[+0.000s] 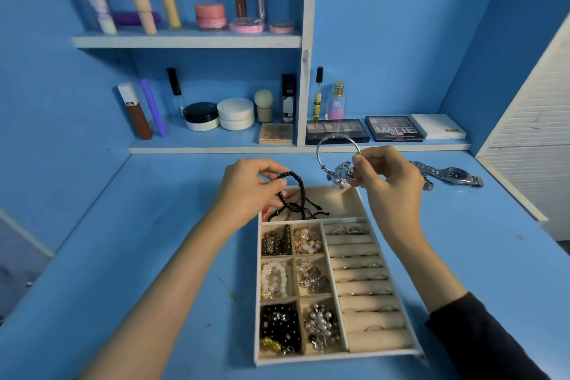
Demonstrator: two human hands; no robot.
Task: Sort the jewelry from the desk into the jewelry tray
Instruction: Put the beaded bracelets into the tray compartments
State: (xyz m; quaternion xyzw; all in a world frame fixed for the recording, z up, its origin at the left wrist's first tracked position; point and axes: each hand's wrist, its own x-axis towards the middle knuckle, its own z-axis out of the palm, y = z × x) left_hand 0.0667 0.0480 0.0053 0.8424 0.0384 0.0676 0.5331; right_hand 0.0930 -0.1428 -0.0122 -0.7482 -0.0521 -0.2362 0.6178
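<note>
Head view: pinching black bead bracelet (300, 185) in left grip (246, 191), charm bangle (340, 170) in right grip (388, 182). Top tray compartment (339, 202) just under left grip, slightly inward of right.

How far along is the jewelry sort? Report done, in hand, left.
Done: in the jewelry tray, six small compartments hold beaded pieces, and rings sit in its ring rolls. In hand: the left hand pinches a black bead bracelet over the top compartment; the right hand holds up a silver charm bangle. Left: a metal watch lies on the desk, right of the tray.
</note>
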